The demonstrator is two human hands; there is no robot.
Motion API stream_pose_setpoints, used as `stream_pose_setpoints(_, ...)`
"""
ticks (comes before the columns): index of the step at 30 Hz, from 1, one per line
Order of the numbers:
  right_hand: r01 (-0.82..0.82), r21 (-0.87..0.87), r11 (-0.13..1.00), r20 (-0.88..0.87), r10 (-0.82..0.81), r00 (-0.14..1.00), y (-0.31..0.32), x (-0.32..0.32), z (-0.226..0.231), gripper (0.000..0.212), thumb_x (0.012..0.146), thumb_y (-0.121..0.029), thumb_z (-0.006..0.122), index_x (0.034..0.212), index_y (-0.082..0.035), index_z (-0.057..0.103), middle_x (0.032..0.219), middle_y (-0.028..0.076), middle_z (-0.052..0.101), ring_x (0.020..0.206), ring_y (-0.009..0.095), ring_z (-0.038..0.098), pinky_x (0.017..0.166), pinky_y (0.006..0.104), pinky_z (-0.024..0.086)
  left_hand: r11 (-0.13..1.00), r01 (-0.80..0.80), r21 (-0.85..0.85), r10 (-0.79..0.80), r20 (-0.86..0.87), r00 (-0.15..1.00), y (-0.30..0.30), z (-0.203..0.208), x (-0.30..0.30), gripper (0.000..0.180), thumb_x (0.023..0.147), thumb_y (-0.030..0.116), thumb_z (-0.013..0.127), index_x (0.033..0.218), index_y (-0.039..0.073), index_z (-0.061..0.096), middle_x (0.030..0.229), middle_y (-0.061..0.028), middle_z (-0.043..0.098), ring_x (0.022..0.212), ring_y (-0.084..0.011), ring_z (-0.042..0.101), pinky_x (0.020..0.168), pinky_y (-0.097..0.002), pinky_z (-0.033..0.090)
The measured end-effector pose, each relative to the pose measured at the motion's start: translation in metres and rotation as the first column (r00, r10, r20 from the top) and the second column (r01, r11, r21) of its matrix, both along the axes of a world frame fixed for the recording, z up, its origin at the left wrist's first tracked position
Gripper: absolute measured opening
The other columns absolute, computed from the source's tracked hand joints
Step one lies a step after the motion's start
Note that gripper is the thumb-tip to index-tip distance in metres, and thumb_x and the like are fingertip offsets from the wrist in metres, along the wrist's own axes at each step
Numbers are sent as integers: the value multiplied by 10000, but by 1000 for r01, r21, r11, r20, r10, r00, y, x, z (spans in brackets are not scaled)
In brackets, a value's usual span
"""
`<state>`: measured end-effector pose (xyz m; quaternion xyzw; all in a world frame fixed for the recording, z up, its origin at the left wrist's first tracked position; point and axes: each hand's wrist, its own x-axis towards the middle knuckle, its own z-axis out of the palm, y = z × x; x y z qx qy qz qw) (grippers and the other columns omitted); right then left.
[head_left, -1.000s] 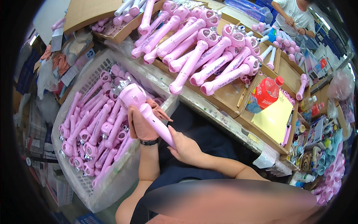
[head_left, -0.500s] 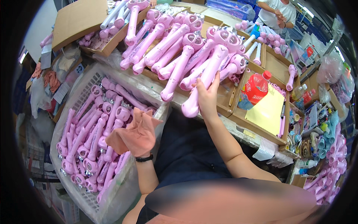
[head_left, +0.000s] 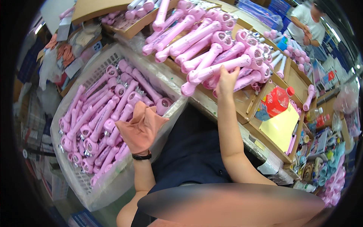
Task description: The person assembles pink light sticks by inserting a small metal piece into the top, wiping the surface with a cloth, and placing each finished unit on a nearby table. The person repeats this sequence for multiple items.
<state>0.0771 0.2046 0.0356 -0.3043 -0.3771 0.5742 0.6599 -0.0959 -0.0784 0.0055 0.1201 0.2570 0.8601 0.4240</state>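
With its fingers closed around the handle, my right hand (head_left: 228, 81) holds a pink toy wand (head_left: 207, 72) at the near side of a wand pile. The wand's handle points left and its round head, with clear and silvery parts, lies to the right. Many similar pink wands (head_left: 185, 39) are heaped behind and beside it, some under it. A salmon-coloured cloth (head_left: 139, 126) covers my left hand (head_left: 141, 153), which wears a dark wristband; the cloth hides its fingers. That hand is over the right edge of a plastic-lined white crate (head_left: 172, 108) full of pink wands (head_left: 100, 117).
On the right are a red-labelled bottle (head_left: 277, 101), a yellow paper sheet (head_left: 281, 126) and pens in a shallow cardboard box (head_left: 242, 120). Open cardboard boxes hold more wand parts at the back. A person in a white shirt (head_left: 306, 28) stands far right. Clutter and bottles fill the right side.
The wand in my right hand has swung from pointing toward me to lying sideways, its handle to the left. My view has shifted left. The cloth stays over my left hand.
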Motion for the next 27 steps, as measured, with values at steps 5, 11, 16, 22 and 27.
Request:
stream_pose_setpoints(5,197,116,974,449,-228,864,13,18,-3,735,867,-101,647,1446,95,240,1514,252,197,1426,334,204,1175,396,178,994,-75,85,72,38,997,-22,18,-37,351,969,244,496,1107,-77,525,1127,-94,546,1033,-171,529,987,-280,439)
stream_pose_setpoints(11,237,525,817,587,-550,595,-26,13,19,616,877,-121,640,1391,74,361,1490,250,244,1406,350,225,1156,436,188,970,-7,242,-28,144,989,-66,62,-90,359,1001,209,412,1191,-89,473,1174,-122,532,1076,-155,532,1017,-281,454)
stream_pose_setpoints(16,-384,790,478,545,-260,797,-93,-67,21,299,814,33,611,1110,4,581,1139,172,609,1066,349,575,962,410,435,866,-499,-37,439,-422,793,-98,57,-121,356,935,319,522,1044,-16,568,1133,-106,582,1069,-172,567,923,-274,467)
stream_pose_setpoints(22,-942,166,293,938,-340,59,-98,-215,-70,423,800,-163,683,1173,-11,553,1050,178,650,1005,340,637,853,426,517,497,-864,-73,-557,-791,-254,-86,43,-116,278,888,324,567,977,63,608,1089,-93,620,1051,-194,595,816,-312,472)
stream_pose_setpoints(27,-663,-345,664,880,-16,-475,-54,-264,-144,700,775,-302,755,1231,114,425,1112,276,644,1027,389,650,886,450,521,293,-956,-23,-713,-671,-202,-76,57,-101,165,853,254,573,946,118,577,878,-47,605,818,-223,608,735,-339,460)
